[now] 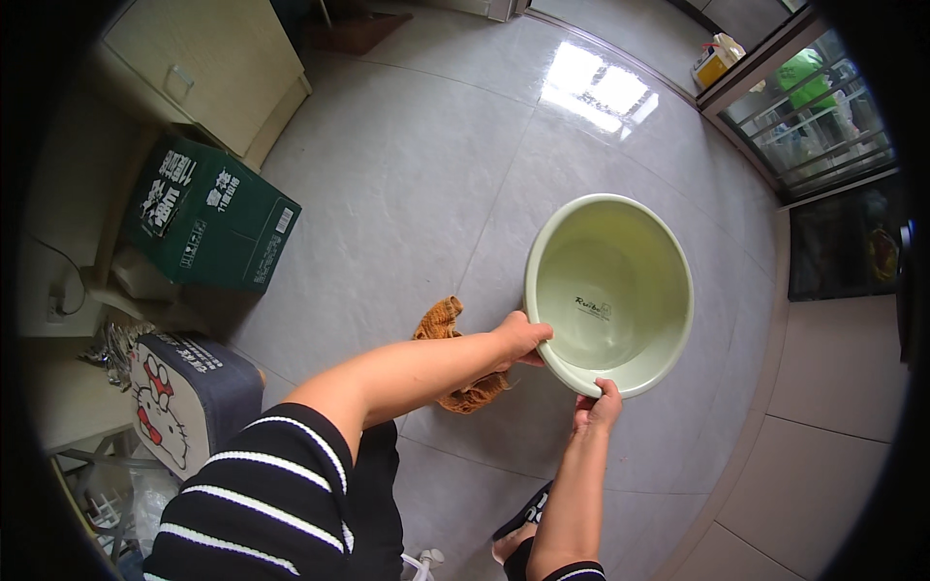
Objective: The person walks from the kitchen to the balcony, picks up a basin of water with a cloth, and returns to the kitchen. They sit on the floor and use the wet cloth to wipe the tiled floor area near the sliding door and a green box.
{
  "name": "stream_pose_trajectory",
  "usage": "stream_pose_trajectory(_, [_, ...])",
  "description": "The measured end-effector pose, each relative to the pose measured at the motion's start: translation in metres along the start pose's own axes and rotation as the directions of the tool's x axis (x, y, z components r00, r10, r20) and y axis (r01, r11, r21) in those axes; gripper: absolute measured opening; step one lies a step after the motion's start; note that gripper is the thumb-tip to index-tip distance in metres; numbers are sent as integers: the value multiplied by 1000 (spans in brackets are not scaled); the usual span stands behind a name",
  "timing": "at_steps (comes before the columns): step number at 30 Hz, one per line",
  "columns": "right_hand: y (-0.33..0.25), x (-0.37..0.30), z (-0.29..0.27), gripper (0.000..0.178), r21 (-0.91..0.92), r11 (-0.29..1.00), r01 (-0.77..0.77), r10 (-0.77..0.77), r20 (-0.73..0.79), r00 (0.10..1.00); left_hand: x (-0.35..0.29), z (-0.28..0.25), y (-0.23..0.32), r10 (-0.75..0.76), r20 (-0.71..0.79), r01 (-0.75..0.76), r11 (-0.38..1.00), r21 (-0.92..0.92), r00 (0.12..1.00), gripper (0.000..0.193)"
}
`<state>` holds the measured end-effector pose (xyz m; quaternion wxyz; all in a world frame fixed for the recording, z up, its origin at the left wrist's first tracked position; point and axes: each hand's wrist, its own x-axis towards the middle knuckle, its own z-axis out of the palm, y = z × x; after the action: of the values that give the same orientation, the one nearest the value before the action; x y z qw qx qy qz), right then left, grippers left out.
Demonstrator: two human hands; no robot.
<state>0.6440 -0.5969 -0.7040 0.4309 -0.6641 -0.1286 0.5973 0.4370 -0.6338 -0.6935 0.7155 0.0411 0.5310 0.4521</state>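
Note:
A pale green plastic basin is tilted so that its inside faces me, with a dark printed mark on the bottom. My left hand is closed on its rim at the lower left, thumb over the edge. Closer to me, my right hand grips the same rim at the bottom, thumb on top. The fingers of both hands are partly hidden behind the basin. On the floor beneath my left forearm lies a crumpled orange-brown cloth, partly covered by that arm.
Grey tiles make up the floor. At the left stand a dark green carton, a wooden cabinet and a stool with a cartoon-printed cover. A glass-paned door is at the far right. My slippered foot shows below.

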Motion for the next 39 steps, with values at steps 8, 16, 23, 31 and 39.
stream_pose_trajectory(8, [19,-60,6,46,34,999,36,-37,15,999,-23,-55,-17,266,51,-238,743,626,963,68])
stream_pose_trajectory(16, [157,-107,48,47,-507,216,834,-461,700,545,-111,-165,-1,274,-95,3,320,948,957,63])
stream_pose_trajectory(23, [175,-132,101,70,-550,-484,681,135,722,679,-180,-263,37,593,-198,402,-235,885,781,61])
stream_pose_trajectory(31, [167,-138,112,81,-519,-531,670,283,636,718,-232,-317,29,758,-360,358,178,917,544,69])
stream_pose_trajectory(39, [185,-129,84,46,-271,-475,837,199,894,402,-204,-308,6,589,-408,40,537,843,698,77])
